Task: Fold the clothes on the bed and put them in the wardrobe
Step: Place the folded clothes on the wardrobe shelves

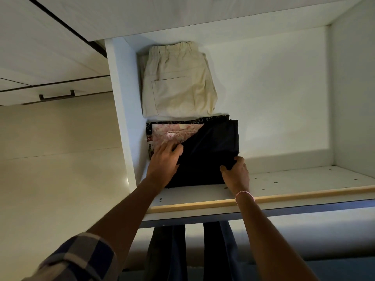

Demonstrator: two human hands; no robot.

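A folded dark navy garment lies on the wardrobe shelf, on top of a pink patterned folded cloth with a black patterned edge. My left hand grips the dark garment's left edge, fingers resting over the pink cloth. My right hand pinches the garment's near right corner. Behind this pile, folded beige trousers with a back pocket lie against the shelf's rear.
The wardrobe's white left side wall stands close beside the pile. To the right the shelf runs on bare to the right wall. Dark clothes hang below the shelf. A closed cabinet door with a dark handle is at left.
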